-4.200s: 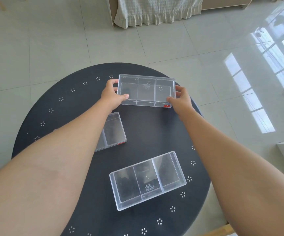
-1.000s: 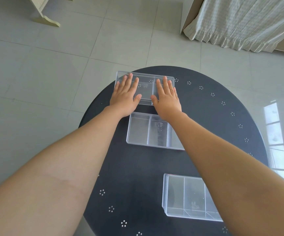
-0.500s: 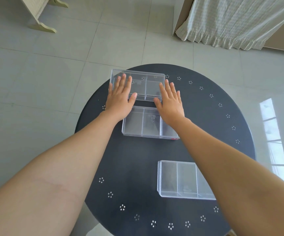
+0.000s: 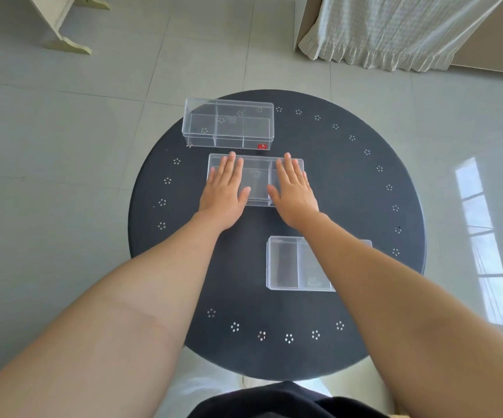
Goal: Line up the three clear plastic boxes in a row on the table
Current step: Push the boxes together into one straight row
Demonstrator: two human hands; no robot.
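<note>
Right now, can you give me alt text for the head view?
Left hand and right hand lie flat, fingers spread, on the middle clear box on a round dark table. A second box sits just beyond it; the third box lies nearer, offset right, partly under the right forearm.

Both hands are now resting flat on the middle box (image 4: 256, 181), the left hand (image 4: 224, 190) and right hand (image 4: 294, 193) having come back off the far box (image 4: 228, 124), which is sitting uncovered.
</note>
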